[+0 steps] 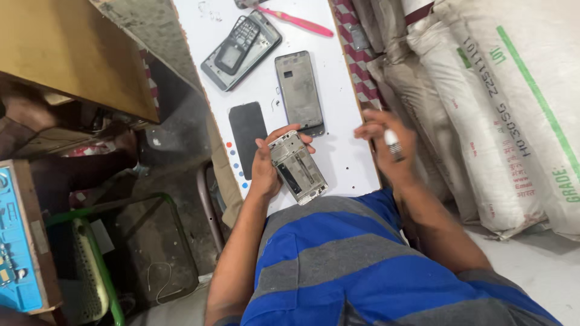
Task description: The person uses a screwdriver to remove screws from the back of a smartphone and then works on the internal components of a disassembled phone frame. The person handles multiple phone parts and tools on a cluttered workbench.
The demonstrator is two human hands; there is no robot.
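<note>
The left hand grips an opened phone body, fingers wrapped round its edges, holding it over the near end of the white table. The right hand is closed around a small silver tool at the table's right edge. A grey phone frame and a black panel lie just beyond; a pink tool lies farther off.

left hand gripping, right hand fisted, raised
</note>
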